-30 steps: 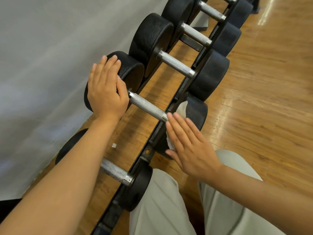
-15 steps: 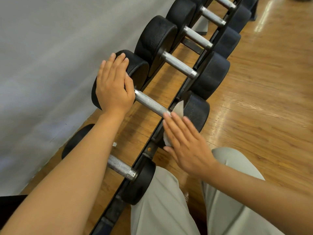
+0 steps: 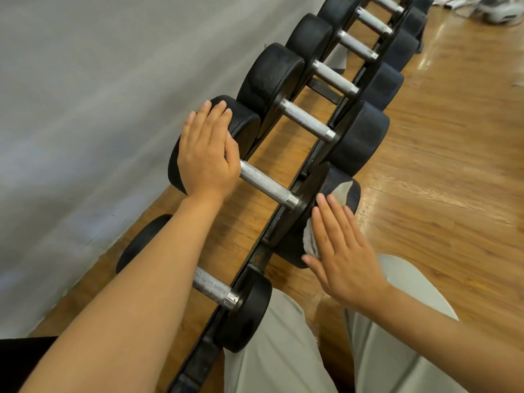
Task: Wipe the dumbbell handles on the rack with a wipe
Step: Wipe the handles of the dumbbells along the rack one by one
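Right hand (image 3: 344,255) flat, fingers straight and together, pressing a grey-white wipe (image 3: 314,239) against the near black head (image 3: 330,194) of the second dumbbell; most of the wipe is hidden under the palm, only a crumpled edge below the fingers and a strip past the fingertips show. Left hand (image 3: 205,154) lies flat, fingers extended, on the far head (image 3: 243,123) of that same dumbbell, covering most of its top. Between the two hands runs the bare knurled handle (image 3: 266,187), touched by neither hand nor wipe. Nearer the camera than this dumbbell, another dumbbell (image 3: 217,289): its handle is partly covered by the left forearm, its far head mostly hidden. Beyond it, further dumbbells (image 3: 307,120) line up on the black rack (image 3: 263,251), growing blurry and cut off at the frame's top edge. No brand, weight number or writing readable on any head; surfaces too dark and soft. Rack's lower end runs out of frame behind grey trousers (image 3: 272,350). Wood floor (image 3: 425,194) to the dumbbell's right, grey wall (image 3: 85,109) to its left; pale objects far up right on the floor, too blurred to identify.
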Demonstrator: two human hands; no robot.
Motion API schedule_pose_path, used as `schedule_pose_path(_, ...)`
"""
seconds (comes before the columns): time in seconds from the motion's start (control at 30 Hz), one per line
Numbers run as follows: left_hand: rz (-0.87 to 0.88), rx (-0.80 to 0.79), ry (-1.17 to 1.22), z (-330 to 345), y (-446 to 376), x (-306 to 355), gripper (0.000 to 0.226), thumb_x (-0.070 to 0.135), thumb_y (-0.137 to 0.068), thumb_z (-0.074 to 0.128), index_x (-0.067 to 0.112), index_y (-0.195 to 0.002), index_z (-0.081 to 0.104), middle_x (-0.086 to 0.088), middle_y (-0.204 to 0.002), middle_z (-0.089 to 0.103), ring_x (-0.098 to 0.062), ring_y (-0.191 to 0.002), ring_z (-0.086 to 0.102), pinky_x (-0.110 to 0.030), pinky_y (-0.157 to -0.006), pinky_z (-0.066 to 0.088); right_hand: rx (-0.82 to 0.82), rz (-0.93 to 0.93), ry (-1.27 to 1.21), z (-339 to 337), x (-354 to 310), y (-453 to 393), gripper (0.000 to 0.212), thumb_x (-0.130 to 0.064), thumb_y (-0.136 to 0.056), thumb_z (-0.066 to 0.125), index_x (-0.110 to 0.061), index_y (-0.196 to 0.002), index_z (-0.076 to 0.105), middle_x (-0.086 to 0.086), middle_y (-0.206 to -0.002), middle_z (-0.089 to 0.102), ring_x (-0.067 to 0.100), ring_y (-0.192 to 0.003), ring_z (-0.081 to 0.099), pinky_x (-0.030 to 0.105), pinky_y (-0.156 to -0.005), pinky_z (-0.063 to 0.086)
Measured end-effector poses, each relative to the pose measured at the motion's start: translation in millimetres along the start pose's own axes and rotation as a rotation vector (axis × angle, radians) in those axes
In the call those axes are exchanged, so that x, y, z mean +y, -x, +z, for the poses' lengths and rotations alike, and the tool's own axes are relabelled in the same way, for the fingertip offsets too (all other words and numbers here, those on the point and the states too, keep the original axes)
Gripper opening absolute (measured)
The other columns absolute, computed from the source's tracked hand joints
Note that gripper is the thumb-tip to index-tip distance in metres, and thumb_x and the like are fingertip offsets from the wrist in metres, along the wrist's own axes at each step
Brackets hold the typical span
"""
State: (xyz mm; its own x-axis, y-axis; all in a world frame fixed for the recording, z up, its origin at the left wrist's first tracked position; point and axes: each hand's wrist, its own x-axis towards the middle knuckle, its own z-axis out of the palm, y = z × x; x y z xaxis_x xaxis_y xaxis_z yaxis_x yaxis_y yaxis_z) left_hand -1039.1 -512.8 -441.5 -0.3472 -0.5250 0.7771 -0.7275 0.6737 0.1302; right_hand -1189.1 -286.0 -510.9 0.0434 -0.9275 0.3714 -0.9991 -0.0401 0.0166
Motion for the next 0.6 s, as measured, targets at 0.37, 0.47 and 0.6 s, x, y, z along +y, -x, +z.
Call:
schedule_pose_path(0.37, 0.013, -0.002, 0.019, -1.4, 0.3, 0.2, 0.04, 0.018, -0.101, 0.039, 0.007, -0.133, 0.06, -0.007, -0.141, 0.057, -0.025, -0.138, 0.045, -0.036, -0.12, 0.021, -0.001, 0.352, -0.256, -18.3, 14.1, -44.3, 0.058, -0.033, -0.104, 0.018, 0.001, -0.151, 0.02, 0.015, -0.16, 0.019, 0.025, -0.15, 0.007, 0.038, -0.123, 0.007)
schedule_pose_path(0.47, 0.01, -0.009, 0.027, -1.7, 0.3, -0.5, 0.04, 0.018, -0.101, 0.039, 0.007, -0.133, 0.06, -0.008, -0.141, 0.057, -0.025, -0.138, 0.045, -0.037, -0.12, 0.023, -0.019, 0.151, -0.246, -21.2, 15.5, -27.4, 0.056, -0.032, -0.105, 0.027, -0.003, -0.152, 0.021, 0.012, -0.162, 0.014, 0.023, -0.151, 0.006, 0.043, -0.122, 0.014)
schedule_pose_path(0.6, 0.003, -0.022, 0.036, -3.2, -0.4, 1.2, 0.04, 0.018, -0.101, 0.039, 0.007, -0.133, 0.06, -0.008, -0.141, 0.057, -0.025, -0.138, 0.045, -0.037, -0.12, 0.023, 0.033, 0.181, -0.493, -36.2, 30.6, -31.1, 0.074, -0.045, -0.095, 0.049, -0.011, -0.155, 0.02, 0.0, -0.164, -0.003, 0.012, -0.149, 0.012, 0.02, -0.109, 0.027)
